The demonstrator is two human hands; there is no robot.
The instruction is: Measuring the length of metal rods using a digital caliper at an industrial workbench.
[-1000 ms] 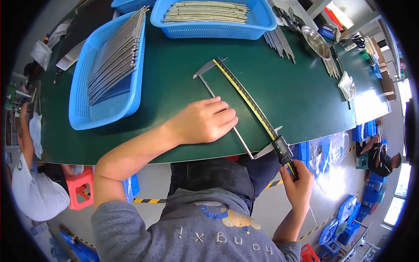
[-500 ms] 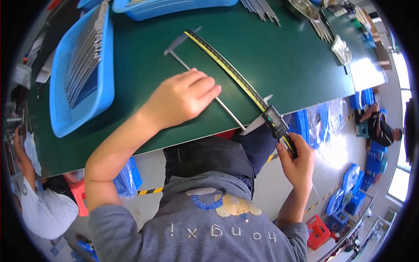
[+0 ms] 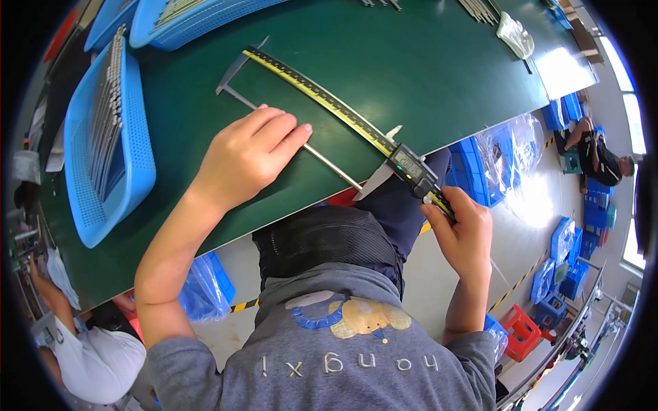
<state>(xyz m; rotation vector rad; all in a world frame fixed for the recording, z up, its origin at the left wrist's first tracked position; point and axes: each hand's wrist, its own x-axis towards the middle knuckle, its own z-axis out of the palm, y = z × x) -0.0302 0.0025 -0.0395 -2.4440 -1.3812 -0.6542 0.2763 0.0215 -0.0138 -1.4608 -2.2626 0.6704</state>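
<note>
My left hand (image 3: 250,156) is closed around a thin metal rod (image 3: 330,166) above the green table. The rod runs slantwise between the two long jaws of a digital caliper (image 3: 319,97). Its far end is at the caliper's fixed jaw; its near end meets the sliding jaw, just past the table's front edge. With thumb and fingers, my right hand (image 3: 466,229) grips the caliper by the beam end beside its black display unit (image 3: 413,166). The caliper's beam, marked with a yellow scale, slopes up to the far left.
A blue basket (image 3: 142,147) of metal rods stands at the left of the green table (image 3: 439,68); another blue basket (image 3: 205,22) is behind it. More rods (image 3: 478,10) and a white packet (image 3: 514,35) lie at the far right. A person (image 3: 96,356) sits at the left.
The whole view has turned, moving the baskets left and down in the picture. Caliper, rod and my left hand appear further left. Both hands keep their grips, with the rod still between the jaws.
</note>
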